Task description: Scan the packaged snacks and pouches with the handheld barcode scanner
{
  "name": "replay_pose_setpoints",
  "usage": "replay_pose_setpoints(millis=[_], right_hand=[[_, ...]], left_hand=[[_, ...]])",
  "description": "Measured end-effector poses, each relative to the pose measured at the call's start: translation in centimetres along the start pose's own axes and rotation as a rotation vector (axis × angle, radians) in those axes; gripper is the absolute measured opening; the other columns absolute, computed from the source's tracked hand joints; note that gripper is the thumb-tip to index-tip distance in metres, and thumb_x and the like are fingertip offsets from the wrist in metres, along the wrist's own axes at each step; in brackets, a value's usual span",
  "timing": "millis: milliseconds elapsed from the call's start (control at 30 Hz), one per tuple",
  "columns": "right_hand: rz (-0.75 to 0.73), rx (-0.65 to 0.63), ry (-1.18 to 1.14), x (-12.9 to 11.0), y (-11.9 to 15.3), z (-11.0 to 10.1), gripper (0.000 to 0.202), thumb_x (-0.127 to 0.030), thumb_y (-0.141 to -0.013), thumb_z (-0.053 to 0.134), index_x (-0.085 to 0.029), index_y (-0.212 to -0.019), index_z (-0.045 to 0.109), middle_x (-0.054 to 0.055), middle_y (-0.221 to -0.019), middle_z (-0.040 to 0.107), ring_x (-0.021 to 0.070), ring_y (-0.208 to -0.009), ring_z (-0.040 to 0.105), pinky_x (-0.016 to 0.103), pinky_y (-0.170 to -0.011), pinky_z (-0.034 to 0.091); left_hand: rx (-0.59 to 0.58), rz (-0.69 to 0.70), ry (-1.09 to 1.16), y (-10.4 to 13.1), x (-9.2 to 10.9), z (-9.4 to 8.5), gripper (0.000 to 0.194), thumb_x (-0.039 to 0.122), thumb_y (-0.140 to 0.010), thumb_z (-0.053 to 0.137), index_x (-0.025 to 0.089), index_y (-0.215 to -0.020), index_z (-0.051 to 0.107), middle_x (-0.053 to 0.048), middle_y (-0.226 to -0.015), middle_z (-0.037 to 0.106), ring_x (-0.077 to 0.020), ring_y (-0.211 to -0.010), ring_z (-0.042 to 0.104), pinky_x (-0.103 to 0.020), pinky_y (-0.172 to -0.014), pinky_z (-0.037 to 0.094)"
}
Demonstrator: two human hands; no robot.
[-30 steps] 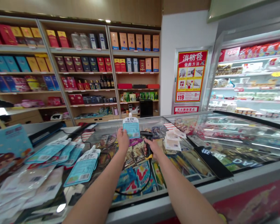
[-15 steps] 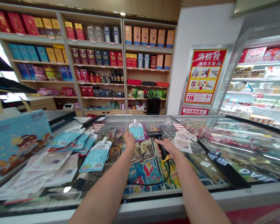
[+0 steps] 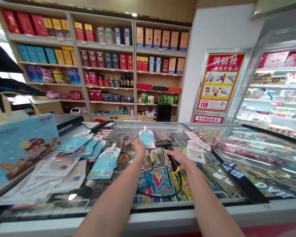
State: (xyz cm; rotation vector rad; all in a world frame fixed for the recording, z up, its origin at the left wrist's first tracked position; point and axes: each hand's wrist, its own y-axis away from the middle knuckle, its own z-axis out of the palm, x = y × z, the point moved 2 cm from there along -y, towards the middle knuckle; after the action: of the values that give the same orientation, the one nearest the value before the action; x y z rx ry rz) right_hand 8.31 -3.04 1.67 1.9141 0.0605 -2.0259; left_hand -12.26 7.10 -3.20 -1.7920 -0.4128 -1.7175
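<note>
My left hand [image 3: 139, 146] is closed on the left edge of a blue and white spouted drink pouch [image 3: 147, 139], held upright above the freezer's glass lid. A black and yellow barcode scanner [image 3: 173, 158] is gripped in my right hand [image 3: 175, 157], its head pointing left, close to the pouch's right side. The scanner's cable [image 3: 162, 196] loops below over the glass. To the left lie two overlapping pouches [image 3: 105, 164] and a pile of similar pouches [image 3: 74, 142]. Flat, whitish clear packets [image 3: 56, 168] are spread in front of that pile.
The chest freezer [image 3: 160, 210] holds colourful packs under its glass. More whitish packets [image 3: 196, 149] lie right of the scanner. A blue paper bag [image 3: 22, 144] stands at left. Behind are shelves of boxes [image 3: 106, 61], a red fire-hydrant sign [image 3: 221, 82] and a lit display fridge [image 3: 278, 89].
The view has shifted slightly, so the scene sits a little further right. The pouch and the scanner head now appear closer together; both hands keep their hold.
</note>
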Motion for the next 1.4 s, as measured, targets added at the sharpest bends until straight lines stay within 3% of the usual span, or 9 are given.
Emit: replay_pose_setpoints(millis=[133,333,433,600,800,967,1100,1233,1400], right_hand=[[-0.007,0.017,-0.013,0.0,0.0,0.1,0.029,-0.037,-0.075,0.070,-0.022,-0.081,0.046,-0.006,-0.052,0.054,0.0097,-0.039,0.047,0.022,-0.038,0.041],[-0.022,-0.031,-0.081,0.3,-0.3,1.6,0.023,-0.036,-0.079,0.067,-0.021,-0.084,0.050,-0.005,-0.053,0.054,0.0090,-0.039,0.047,0.022,-0.040,0.039],[0.008,-0.064,-0.054,0.0,-0.7,2.8,0.029,-0.039,-0.075,0.070,-0.020,-0.079,0.048,-0.005,-0.053,0.054,0.0089,-0.039,0.047,0.022,-0.038,0.041],[-0.031,-0.122,-0.032,-1.5,-1.4,6.0,0.033,-0.039,-0.072,0.072,-0.021,-0.079,0.045,-0.006,-0.051,0.054,0.0088,-0.038,0.047,0.021,-0.037,0.042],[-0.007,-0.225,0.019,-2.4,-2.6,12.6,0.026,-0.036,-0.077,0.068,-0.020,-0.077,0.047,-0.006,-0.049,0.054,0.0091,-0.037,0.047,0.021,-0.037,0.041],[0.011,-0.331,0.056,-2.0,-3.0,17.4,0.026,-0.034,-0.078,0.069,-0.021,-0.078,0.046,-0.006,-0.050,0.054,0.0084,-0.037,0.046,0.020,-0.038,0.041],[0.025,-0.340,0.096,-1.4,-3.1,19.0,0.027,-0.034,-0.078,0.068,-0.020,-0.077,0.045,-0.006,-0.049,0.053,0.0083,-0.038,0.047,0.020,-0.038,0.043],[0.027,-0.324,0.096,-1.1,-3.1,19.0,0.025,-0.033,-0.079,0.066,-0.020,-0.078,0.045,-0.007,-0.049,0.053,0.0083,-0.037,0.047,0.020,-0.037,0.043],[0.027,-0.313,0.062,-1.1,-3.0,17.8,0.024,-0.035,-0.078,0.067,-0.019,-0.078,0.048,-0.007,-0.048,0.053,0.0075,-0.037,0.046,0.019,-0.038,0.042]], left_hand=[[-0.021,-0.057,0.005,0.4,0.5,-0.3,0.014,0.018,-0.080,0.044,0.018,-0.086,0.057,-0.001,-0.075,0.061,-0.0142,-0.070,0.060,-0.026,-0.070,0.050],[-0.019,0.009,-0.052,1.2,1.7,-1.0,0.015,0.018,-0.079,0.044,0.018,-0.083,0.058,-0.002,-0.077,0.064,-0.0156,-0.074,0.061,-0.027,-0.074,0.049],[0.002,0.058,-0.108,0.7,3.0,-2.4,0.016,0.017,-0.080,0.043,0.018,-0.084,0.059,-0.004,-0.081,0.066,-0.0176,-0.079,0.062,-0.029,-0.078,0.049],[0.052,0.153,-0.235,-1.3,5.4,-8.0,0.021,0.016,-0.081,0.045,0.017,-0.092,0.062,-0.009,-0.090,0.069,-0.0214,-0.088,0.064,-0.033,-0.086,0.048],[0.122,0.210,-0.393,-3.5,6.8,-16.2,0.023,0.013,-0.080,0.046,0.017,-0.095,0.063,-0.009,-0.092,0.070,-0.0224,-0.091,0.065,-0.035,-0.089,0.047],[0.131,0.166,-0.484,-4.4,7.1,-20.5,0.022,0.010,-0.079,0.050,0.015,-0.095,0.065,-0.013,-0.091,0.070,-0.0265,-0.095,0.065,-0.038,-0.090,0.046],[0.088,0.138,-0.578,-4.2,6.7,-21.3,0.034,0.002,-0.075,0.049,0.012,-0.103,0.066,-0.014,-0.087,0.071,-0.0282,-0.094,0.066,-0.038,-0.089,0.047],[0.016,0.342,-0.699,-3.3,6.8,-20.8,0.053,-0.004,-0.071,0.041,0.014,-0.115,0.062,-0.016,-0.111,0.068,-0.0261,-0.107,0.063,-0.037,-0.094,0.046],[0.007,0.558,-0.960,-2.4,7.7,-20.2,0.049,-0.005,-0.073,0.037,0.012,-0.109,0.066,-0.018,-0.135,0.055,-0.0274,-0.134,0.044,-0.040,-0.111,0.032]])
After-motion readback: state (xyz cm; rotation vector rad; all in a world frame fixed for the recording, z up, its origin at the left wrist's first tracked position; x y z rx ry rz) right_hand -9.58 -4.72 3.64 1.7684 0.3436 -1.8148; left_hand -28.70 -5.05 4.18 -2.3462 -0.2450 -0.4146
